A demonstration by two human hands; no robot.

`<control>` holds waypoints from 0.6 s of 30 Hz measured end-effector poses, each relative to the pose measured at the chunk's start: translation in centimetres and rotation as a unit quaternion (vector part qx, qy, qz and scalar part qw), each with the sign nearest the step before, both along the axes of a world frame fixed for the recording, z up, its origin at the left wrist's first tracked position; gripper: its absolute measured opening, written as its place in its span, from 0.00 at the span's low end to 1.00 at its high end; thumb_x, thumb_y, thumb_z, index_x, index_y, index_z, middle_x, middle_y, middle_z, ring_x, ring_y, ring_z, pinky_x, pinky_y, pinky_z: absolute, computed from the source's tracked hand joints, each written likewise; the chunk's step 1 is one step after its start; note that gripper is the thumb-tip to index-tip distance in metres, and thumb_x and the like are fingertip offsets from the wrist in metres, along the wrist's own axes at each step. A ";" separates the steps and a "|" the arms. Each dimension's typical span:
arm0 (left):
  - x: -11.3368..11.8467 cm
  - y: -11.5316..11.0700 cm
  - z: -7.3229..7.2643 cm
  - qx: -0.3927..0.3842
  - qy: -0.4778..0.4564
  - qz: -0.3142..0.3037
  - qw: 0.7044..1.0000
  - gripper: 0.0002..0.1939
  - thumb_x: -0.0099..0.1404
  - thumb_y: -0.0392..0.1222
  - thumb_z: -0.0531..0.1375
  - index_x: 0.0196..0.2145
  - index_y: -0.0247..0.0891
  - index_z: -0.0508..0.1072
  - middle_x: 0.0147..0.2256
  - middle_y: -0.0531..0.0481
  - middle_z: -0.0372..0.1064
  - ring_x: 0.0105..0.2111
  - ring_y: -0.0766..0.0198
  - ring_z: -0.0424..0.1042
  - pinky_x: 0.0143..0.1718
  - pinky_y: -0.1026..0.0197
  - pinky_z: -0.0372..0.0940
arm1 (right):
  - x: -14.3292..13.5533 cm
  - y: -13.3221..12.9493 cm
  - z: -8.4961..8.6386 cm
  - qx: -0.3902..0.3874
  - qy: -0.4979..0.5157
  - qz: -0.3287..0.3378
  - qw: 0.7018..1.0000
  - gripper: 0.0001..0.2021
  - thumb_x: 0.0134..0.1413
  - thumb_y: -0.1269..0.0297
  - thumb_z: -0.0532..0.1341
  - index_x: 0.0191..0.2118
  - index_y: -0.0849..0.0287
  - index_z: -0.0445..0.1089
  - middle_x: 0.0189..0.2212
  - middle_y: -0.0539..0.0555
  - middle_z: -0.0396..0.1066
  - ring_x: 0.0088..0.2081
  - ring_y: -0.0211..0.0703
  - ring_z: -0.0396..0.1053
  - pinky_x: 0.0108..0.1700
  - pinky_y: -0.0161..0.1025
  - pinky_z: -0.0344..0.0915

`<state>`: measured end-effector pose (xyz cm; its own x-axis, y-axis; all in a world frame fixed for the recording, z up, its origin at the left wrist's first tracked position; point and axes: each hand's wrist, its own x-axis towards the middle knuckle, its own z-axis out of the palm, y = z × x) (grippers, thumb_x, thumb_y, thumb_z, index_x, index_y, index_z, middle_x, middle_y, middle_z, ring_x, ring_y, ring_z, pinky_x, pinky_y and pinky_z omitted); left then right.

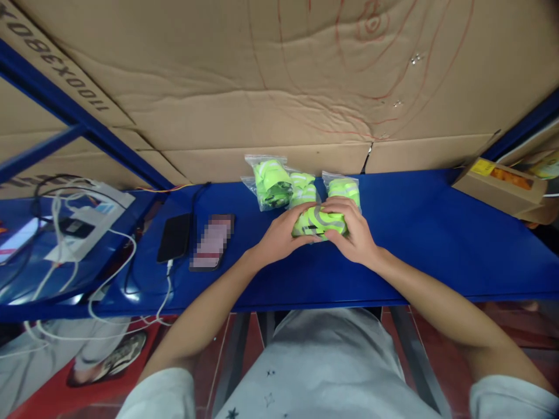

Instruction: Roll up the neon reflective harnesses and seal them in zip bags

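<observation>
Cardboard sheets (271, 75) line wall behind. Blue counter (437, 244) runs full width. Cardboard box (498, 186) at far right end. Black phone (174, 237) on charger cable left of centre, second phone (212, 241) just beside it. Three bagged neon-green bundles (279, 183) at back edge. Left hand (279, 235) and right hand (356, 233) both closed around another neon-green bundle (318, 222), pressed between them on counter, just in front of bags.
</observation>
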<state>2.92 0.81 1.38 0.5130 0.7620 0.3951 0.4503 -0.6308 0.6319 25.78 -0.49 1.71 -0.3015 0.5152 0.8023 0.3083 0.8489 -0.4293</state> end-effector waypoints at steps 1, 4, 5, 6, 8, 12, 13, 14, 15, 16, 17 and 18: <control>0.0 0.0 0.0 -0.002 -0.003 -0.005 1.000 0.41 0.66 0.64 0.66 0.67 0.39 0.64 0.65 0.37 0.69 0.65 0.48 0.70 0.67 0.51 0.64 | 0.0 -0.1 0.2 -0.003 -0.003 -0.013 1.000 0.12 0.70 0.59 0.63 0.55 0.54 0.69 0.49 0.59 0.76 0.54 0.52 0.73 0.58 0.54 0.70; 0.1 0.1 -0.3 0.011 0.002 -0.026 1.000 0.39 0.67 0.64 0.65 0.66 0.37 0.65 0.63 0.37 0.70 0.63 0.48 0.72 0.65 0.51 0.66 | -0.1 -0.2 0.2 -0.010 -0.017 -0.025 1.000 0.07 0.69 0.67 0.62 0.50 0.54 0.73 0.46 0.57 0.76 0.49 0.48 0.74 0.54 0.49 0.72; 0.1 0.2 -0.5 0.020 0.009 -0.035 0.999 0.39 0.67 0.64 0.64 0.65 0.37 0.66 0.62 0.36 0.71 0.62 0.48 0.73 0.64 0.51 0.67 | -0.2 -0.2 0.1 -0.007 -0.024 -0.016 1.000 0.07 0.69 0.67 0.63 0.49 0.55 0.74 0.46 0.57 0.75 0.49 0.47 0.75 0.52 0.48 0.73; 0.2 0.2 -0.8 0.030 0.016 -0.040 0.999 0.38 0.68 0.64 0.64 0.65 0.37 0.66 0.62 0.36 0.72 0.61 0.48 0.74 0.63 0.50 0.68 | -0.4 -0.3 -0.1 -0.004 -0.030 -0.010 0.999 0.06 0.68 0.68 0.63 0.49 0.56 0.74 0.46 0.58 0.74 0.49 0.47 0.75 0.51 0.46 0.73; 0.3 0.3 -1.2 0.051 0.024 -0.041 0.998 0.37 0.69 0.63 0.63 0.65 0.37 0.65 0.61 0.36 0.72 0.60 0.48 0.74 0.61 0.49 0.69 | -0.7 -0.5 -0.3 -0.002 -0.035 -0.014 0.999 0.07 0.68 0.68 0.64 0.48 0.57 0.76 0.46 0.59 0.73 0.48 0.46 0.75 0.51 0.45 0.74; 0.5 0.2 -1.7 0.122 0.004 -0.031 0.992 0.33 0.72 0.60 0.61 0.66 0.39 0.63 0.60 0.36 0.73 0.60 0.50 0.74 0.60 0.50 0.70 | -1.3 -1.3 -0.3 0.039 -0.064 -0.082 0.994 0.07 0.67 0.66 0.65 0.49 0.54 0.78 0.45 0.57 0.76 0.48 0.47 0.75 0.51 0.48 0.73; 0.5 0.2 -1.7 0.143 -0.003 -0.029 0.989 0.32 0.72 0.59 0.61 0.66 0.39 0.64 0.59 0.36 0.73 0.60 0.50 0.74 0.60 0.50 0.70 | -1.4 -1.5 -0.2 0.058 -0.083 -0.087 0.991 0.08 0.67 0.65 0.65 0.50 0.53 0.78 0.45 0.56 0.77 0.49 0.49 0.76 0.52 0.49 0.72; 0.4 0.2 -1.7 0.162 -0.008 -0.025 0.986 0.31 0.73 0.58 0.61 0.65 0.39 0.64 0.59 0.36 0.73 0.60 0.51 0.74 0.60 0.50 0.70 | -1.4 -1.6 -0.1 0.073 -0.103 -0.081 0.989 0.10 0.68 0.64 0.65 0.52 0.53 0.78 0.46 0.57 0.78 0.50 0.50 0.76 0.53 0.50 0.72; 0.3 0.2 -1.6 0.176 -0.010 -0.019 0.984 0.30 0.73 0.57 0.62 0.65 0.40 0.65 0.58 0.37 0.74 0.60 0.51 0.74 0.60 0.49 0.70 | -1.3 -1.7 0.1 0.081 -0.121 -0.065 0.987 0.13 0.68 0.62 0.65 0.55 0.54 0.77 0.48 0.58 0.78 0.53 0.51 0.76 0.55 0.51 0.73; 0.3 0.3 -1.5 0.186 -0.011 -0.009 0.982 0.30 0.72 0.56 0.63 0.65 0.40 0.65 0.58 0.38 0.74 0.60 0.51 0.75 0.60 0.49 0.70 | -1.1 -1.8 0.2 0.081 -0.135 -0.043 0.987 0.16 0.69 0.61 0.63 0.59 0.56 0.74 0.50 0.60 0.77 0.55 0.52 0.75 0.57 0.52 0.73; 0.2 0.4 -1.4 0.196 -0.011 0.002 0.980 0.30 0.71 0.56 0.64 0.64 0.40 0.66 0.58 0.38 0.74 0.59 0.51 0.75 0.60 0.49 0.70 | -0.9 -1.8 0.3 0.072 -0.147 -0.021 0.986 0.19 0.70 0.62 0.62 0.63 0.58 0.72 0.53 0.62 0.76 0.58 0.53 0.74 0.59 0.52 0.73; 0.1 0.4 -1.3 0.208 -0.007 0.013 0.978 0.30 0.71 0.57 0.64 0.63 0.40 0.67 0.57 0.38 0.75 0.58 0.51 0.75 0.59 0.50 0.71 | -0.6 -1.7 0.4 0.059 -0.153 -0.003 0.987 0.21 0.72 0.64 0.59 0.66 0.59 0.69 0.57 0.62 0.75 0.61 0.52 0.73 0.62 0.51 0.73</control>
<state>3.03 1.22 0.13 0.4880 0.5461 0.6809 0.4618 -0.8235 0.3295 25.15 -2.20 2.13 -0.5362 0.4265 0.7284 0.4125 0.8853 -0.2147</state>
